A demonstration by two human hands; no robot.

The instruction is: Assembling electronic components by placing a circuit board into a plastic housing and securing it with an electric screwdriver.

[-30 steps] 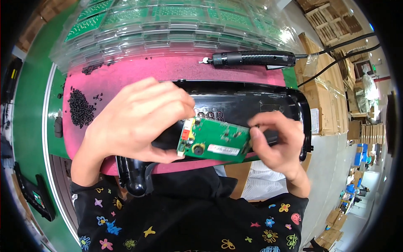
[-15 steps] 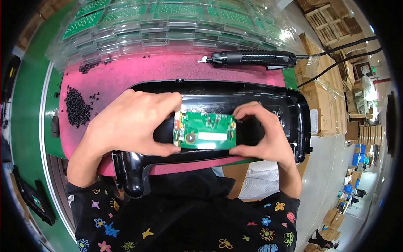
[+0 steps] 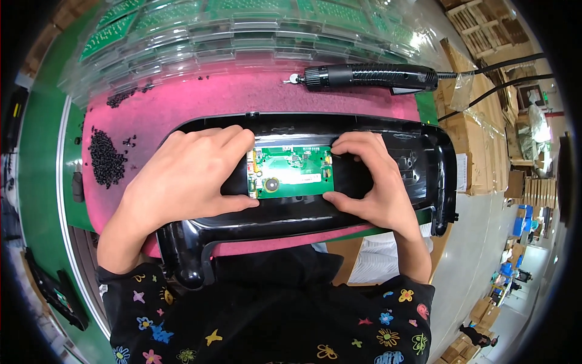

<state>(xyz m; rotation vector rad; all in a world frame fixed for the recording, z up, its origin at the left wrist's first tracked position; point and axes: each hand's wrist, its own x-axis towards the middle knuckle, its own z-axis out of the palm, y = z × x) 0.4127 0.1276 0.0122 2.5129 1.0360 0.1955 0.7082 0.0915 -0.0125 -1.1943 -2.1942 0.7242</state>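
A green circuit board [image 3: 297,185] with a round buzzer-like part and a white label strip lies level over the middle of a black plastic housing [image 3: 267,221]. My left hand [image 3: 188,176] grips its left end between thumb and fingers, beside the connectors. On the opposite end, the thumb and fingers of my right hand [image 3: 373,179] hold the corners. Whether the board touches the housing floor cannot be made out. The housing rests hollow side up on a pink mat, its rounded leg pointing toward me at the left.
An electric screwdriver [image 3: 370,77] lies behind the housing, its cord running right. Black screws [image 3: 108,159] are heaped on the pink mat [image 3: 242,91] at left. Clear trays [image 3: 242,42] of green boards are stacked at the back. Cardboard boxes [image 3: 476,133] stand at right.
Both hands have moved the circuit board away from me and slightly left, lower toward the housing. The board's tilt has lessened. The view has shifted a little.
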